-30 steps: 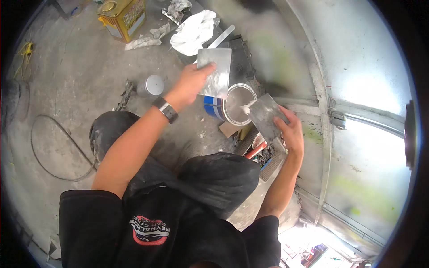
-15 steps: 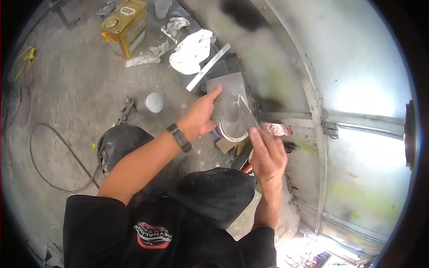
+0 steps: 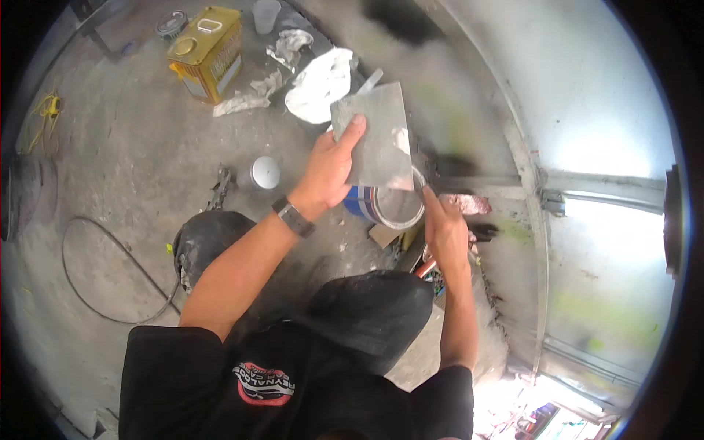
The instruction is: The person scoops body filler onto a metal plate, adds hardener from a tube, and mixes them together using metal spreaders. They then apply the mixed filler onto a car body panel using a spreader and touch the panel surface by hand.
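Head view: hands (image 3: 330,165) (image 3: 447,231) tight around 2 flat plates (image 3: 378,147) (image 3: 419,180), the right one now edge-on, no longer across the left.

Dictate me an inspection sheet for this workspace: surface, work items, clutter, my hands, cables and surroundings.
Surface: concrete floor, stained and scuffed.
Work items: flat plate with pale paste near one edge; open blue can with grey contents, partly hidden by the plate.
Clutter: crumpled white sheet, gold tin, clear cup, small round can.
Hands: left hand grips the plate; right hand holds a thin tool, seen nearly edge-on, by the can's rim.
Cables: dark cord or hose looped on the floor; yellow cord bunched; plugs, nothing seen.
Surroundings: grey panelling with yellow-green patches; other people, nothing seen.
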